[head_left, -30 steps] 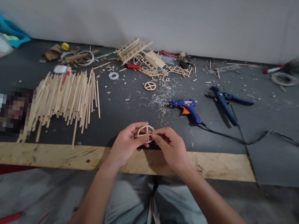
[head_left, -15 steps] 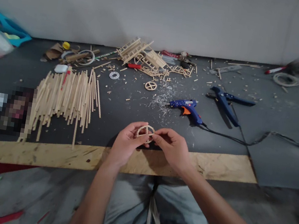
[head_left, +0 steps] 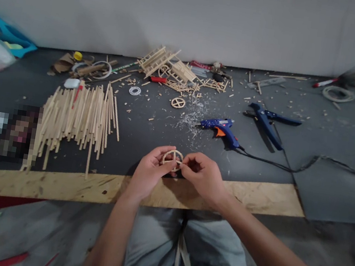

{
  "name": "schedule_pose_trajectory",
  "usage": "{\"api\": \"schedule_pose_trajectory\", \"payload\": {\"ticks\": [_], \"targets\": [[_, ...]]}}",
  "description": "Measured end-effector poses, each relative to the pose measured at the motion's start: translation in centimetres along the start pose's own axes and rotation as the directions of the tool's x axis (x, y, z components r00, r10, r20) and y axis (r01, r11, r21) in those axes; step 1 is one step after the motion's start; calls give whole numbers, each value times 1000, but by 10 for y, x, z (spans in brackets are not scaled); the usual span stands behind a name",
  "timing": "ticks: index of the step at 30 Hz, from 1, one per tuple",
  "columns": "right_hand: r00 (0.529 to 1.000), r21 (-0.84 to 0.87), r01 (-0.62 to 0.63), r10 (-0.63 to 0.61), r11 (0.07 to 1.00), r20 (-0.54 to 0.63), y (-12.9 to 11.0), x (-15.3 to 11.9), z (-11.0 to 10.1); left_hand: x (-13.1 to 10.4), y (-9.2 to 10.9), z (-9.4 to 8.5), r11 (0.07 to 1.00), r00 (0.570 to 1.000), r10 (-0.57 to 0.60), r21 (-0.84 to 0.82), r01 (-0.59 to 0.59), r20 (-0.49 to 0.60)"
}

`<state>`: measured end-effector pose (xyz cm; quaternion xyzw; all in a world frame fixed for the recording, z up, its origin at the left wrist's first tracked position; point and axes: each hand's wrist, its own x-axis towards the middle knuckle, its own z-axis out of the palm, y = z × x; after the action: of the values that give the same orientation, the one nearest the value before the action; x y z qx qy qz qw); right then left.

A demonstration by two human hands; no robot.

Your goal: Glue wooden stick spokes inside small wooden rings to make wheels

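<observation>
A small wooden wheel (head_left: 174,154) with crossed spokes is held above the table's near edge. My left hand (head_left: 151,169) grips its left side, thumb across the front. The fingers of my right hand (head_left: 202,177) pinch the wheel's right side. A second wooden wheel (head_left: 178,103) lies flat beyond my hands. To its right rests a blue glue gun (head_left: 220,127) with an orange trigger, its tip beside white glue strands.
Thin wooden sticks (head_left: 82,113) lie piled at the left. At the back stands a stick-built model (head_left: 171,67) among scraps. Blue cutters (head_left: 270,123) lie at the right, near the glue gun's black cable (head_left: 270,164). A white ring (head_left: 134,90) lies left of the loose wheel.
The fingers of my right hand have shifted slightly at the wheel's right side. The wheel has stayed in nearly the same place.
</observation>
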<state>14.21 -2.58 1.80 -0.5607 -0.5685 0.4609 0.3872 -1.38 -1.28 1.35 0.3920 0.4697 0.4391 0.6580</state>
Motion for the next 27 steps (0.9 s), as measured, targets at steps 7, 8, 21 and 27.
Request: {"api": "schedule_pose_trajectory", "payload": {"ticks": [7, 8, 21, 27], "targets": [[995, 34, -95, 95, 995, 17, -1, 0, -13, 1, -1, 2, 852, 985, 165, 509, -120, -44], [994, 30, -109, 108, 994, 28, -1, 0, -15, 2, 0, 1, 779, 975, 218, 610, -144, -47], [985, 38, -132, 127, 991, 119, -5, 0, -31, 0, 22, 0, 574, 953, 303, 796, -193, 13], [977, 103, -142, 123, 984, 174, -14, 1, -41, -15, 23, 23, 635, 965, 146, 727, -261, 219]]}}
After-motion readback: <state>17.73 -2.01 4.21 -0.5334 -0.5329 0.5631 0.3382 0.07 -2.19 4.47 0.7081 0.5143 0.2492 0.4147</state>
